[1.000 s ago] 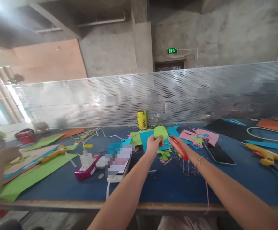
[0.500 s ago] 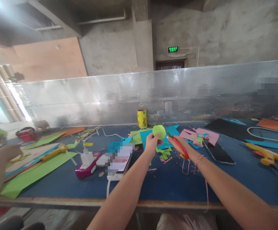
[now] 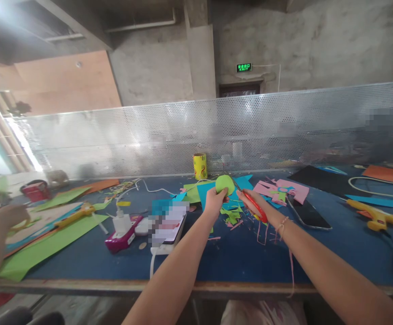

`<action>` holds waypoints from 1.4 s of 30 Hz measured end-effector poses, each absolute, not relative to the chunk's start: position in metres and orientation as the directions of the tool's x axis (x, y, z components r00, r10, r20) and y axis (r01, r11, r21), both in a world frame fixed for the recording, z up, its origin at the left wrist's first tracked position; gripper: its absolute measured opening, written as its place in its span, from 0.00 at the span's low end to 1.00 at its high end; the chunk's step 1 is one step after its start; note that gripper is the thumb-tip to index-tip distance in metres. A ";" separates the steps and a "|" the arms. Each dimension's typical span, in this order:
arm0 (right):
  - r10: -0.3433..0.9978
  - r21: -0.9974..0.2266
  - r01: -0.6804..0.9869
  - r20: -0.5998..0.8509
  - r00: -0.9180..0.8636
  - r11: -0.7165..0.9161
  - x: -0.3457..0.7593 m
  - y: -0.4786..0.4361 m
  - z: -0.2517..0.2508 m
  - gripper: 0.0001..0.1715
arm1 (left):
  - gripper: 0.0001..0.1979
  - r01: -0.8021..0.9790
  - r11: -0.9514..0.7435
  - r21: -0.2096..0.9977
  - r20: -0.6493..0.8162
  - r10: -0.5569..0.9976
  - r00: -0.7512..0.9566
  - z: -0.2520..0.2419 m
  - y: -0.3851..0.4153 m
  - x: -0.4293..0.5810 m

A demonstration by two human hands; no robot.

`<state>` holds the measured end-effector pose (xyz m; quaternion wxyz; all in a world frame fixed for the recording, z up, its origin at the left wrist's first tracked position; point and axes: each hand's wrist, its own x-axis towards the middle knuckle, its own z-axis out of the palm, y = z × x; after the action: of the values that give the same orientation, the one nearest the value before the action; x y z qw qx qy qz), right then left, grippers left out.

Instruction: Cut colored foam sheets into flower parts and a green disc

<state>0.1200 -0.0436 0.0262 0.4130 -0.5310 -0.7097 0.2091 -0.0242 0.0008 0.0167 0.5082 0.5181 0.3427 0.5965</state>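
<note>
Between the fingers of my left hand (image 3: 215, 201) is a round piece of green paper (image 3: 224, 183), held up above the table. My right hand (image 3: 252, 204) is closed on the red handles of a pair of scissors (image 3: 259, 211), whose blades lie at the right edge of the green circle. Whether the blades are apart is too small to tell. Below the hands are green paper scraps (image 3: 232, 215) and thin pink strips. A sheet of blue paper (image 3: 207, 195) lies just behind them.
Pink cut paper (image 3: 296, 190) and a dark phone (image 3: 309, 214) lie right, near a yellow glue gun (image 3: 375, 215). Left are another phone (image 3: 172, 225), a purple power strip (image 3: 123, 237) and a co-worker's hand (image 3: 11, 216). A yellow roll (image 3: 200, 166) stands behind, before a perforated metal screen (image 3: 142, 144).
The green circle has turned slightly in my left hand, and the scissors stay at its right edge. The whole view has shifted a little. Otherwise the table looks the same.
</note>
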 end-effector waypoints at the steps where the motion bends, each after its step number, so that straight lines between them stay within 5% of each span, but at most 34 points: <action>1: 0.930 -0.753 0.562 0.356 -0.090 0.342 0.120 -0.043 0.026 0.27 | 0.10 -0.247 -0.247 0.937 0.268 0.962 0.058 0.017 0.001 -0.024; 27: 0.950 -0.725 0.633 0.309 -0.053 0.271 0.122 -0.044 0.028 0.19 | 0.10 -0.255 -0.051 0.966 0.085 0.989 0.123 0.025 -0.004 -0.031; 42: 0.933 -0.674 0.689 0.358 -0.012 0.267 0.122 -0.040 0.029 0.23 | 0.12 -0.244 -0.241 0.939 0.251 0.968 0.012 0.020 0.003 -0.031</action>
<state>0.1216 -0.0405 0.0287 0.3904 -0.5845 -0.6938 0.1568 -0.0306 0.0033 0.0196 0.5011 0.5048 0.3584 0.6046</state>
